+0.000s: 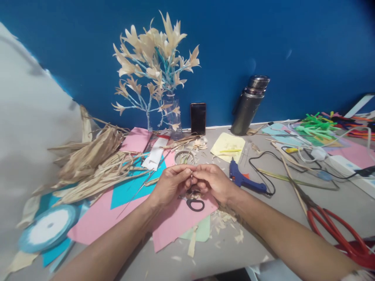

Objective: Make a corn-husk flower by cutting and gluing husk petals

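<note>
My left hand (174, 181) and my right hand (212, 180) meet over the middle of the table, thumbs and fingertips pinched together. Whatever sits between the fingertips is small and mostly hidden, so I cannot name it. Below them lies a pair of scissors with a black handle loop (195, 205), partly covered by my hands, on pink paper (172, 226). Just beyond my fingers is a roll of tape (184, 157). To the right of my right hand rests a blue glue gun (244, 178) with a black cord.
Dried corn husks (88, 160) and a blue ribbon spool (48, 228) lie left. Behind stand a clear vase (172, 113) of husk flowers (158, 50), a phone (198, 118) and a leaning flask (250, 105). Red-handled scissors (336, 226) and a power strip (354, 175) are right.
</note>
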Motion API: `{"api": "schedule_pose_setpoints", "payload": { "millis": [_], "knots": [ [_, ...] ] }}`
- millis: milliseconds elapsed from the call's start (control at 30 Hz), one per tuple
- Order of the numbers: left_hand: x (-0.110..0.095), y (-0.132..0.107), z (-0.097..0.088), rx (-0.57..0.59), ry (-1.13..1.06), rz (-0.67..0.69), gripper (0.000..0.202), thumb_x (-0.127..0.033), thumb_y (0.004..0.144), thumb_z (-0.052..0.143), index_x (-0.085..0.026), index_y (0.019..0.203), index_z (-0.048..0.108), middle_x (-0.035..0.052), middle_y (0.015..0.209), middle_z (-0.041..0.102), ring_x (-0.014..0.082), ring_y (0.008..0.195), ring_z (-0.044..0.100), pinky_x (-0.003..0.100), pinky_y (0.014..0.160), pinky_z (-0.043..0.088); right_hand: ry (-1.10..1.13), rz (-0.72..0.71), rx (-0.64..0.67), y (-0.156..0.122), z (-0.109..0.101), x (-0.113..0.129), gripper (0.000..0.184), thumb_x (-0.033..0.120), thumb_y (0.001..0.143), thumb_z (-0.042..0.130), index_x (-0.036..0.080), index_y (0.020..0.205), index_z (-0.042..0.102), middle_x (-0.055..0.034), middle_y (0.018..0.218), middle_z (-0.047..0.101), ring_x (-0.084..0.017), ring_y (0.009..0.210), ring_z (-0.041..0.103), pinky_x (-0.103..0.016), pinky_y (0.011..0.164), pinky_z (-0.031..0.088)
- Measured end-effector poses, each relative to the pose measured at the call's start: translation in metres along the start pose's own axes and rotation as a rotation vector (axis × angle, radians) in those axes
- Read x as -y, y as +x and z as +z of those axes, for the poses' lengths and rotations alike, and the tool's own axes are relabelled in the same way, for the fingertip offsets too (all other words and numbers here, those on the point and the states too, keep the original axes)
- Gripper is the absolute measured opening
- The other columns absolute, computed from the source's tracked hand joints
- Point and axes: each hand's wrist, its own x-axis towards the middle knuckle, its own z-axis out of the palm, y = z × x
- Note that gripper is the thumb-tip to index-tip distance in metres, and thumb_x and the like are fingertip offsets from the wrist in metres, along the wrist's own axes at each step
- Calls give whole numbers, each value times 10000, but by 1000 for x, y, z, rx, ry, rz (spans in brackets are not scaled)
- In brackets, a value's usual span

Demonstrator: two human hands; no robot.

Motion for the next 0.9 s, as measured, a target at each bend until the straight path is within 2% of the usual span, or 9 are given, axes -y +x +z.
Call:
{"api": "schedule_pose_setpoints", "payload": {
  "millis": [200, 500, 667, 733, 900],
  "knots": [
    [0, 1, 2, -38, -10, -15, 341, -312, 586, 929, -113, 824, 786, 42, 579, 666, 73, 499, 540, 186, 529, 427, -7, 20, -20, 0, -1, 1, 189, 294, 719, 687, 140, 642, 609, -2, 557, 619, -32, 407, 343, -179, 406, 242],
    [2, 2, -4, 39, -5, -29, 302, -358, 687, 873, -128, 849, 765, 2, 523, 591, 107, 544, 573, 210, 577, 449, -43, 1, -45, -2, 4, 2, 213, 319, 714, 706, 150, 634, 605, 25, 494, 566, -45, 396, 345, -199, 403, 220],
    [1, 3, -2, -47, -9, -14, 353, -345, 596, 918, -114, 817, 769, 7, 524, 600, 101, 524, 557, 213, 566, 444, -70, -38, -81, -3, 5, 1, 237, 338, 747, 707, 166, 641, 582, 71, 437, 470, -53, 393, 351, -206, 424, 265],
    [1, 3, -1, -82, 10, -3, 365, -351, 564, 927, -110, 781, 762, 20, 543, 621, 84, 495, 520, 204, 530, 416, -85, -53, -77, -4, 5, 2, 250, 352, 751, 710, 168, 643, 580, 70, 443, 473, -54, 399, 353, -207, 432, 285],
    [2, 4, -3, -93, 123, 74, 313, -359, 594, 896, -114, 714, 741, 34, 570, 645, 85, 507, 498, 205, 514, 389, -142, -44, -68, -5, 6, 4, 250, 365, 755, 696, 165, 645, 595, 66, 445, 467, -56, 399, 351, -203, 413, 262]
  ]
}}
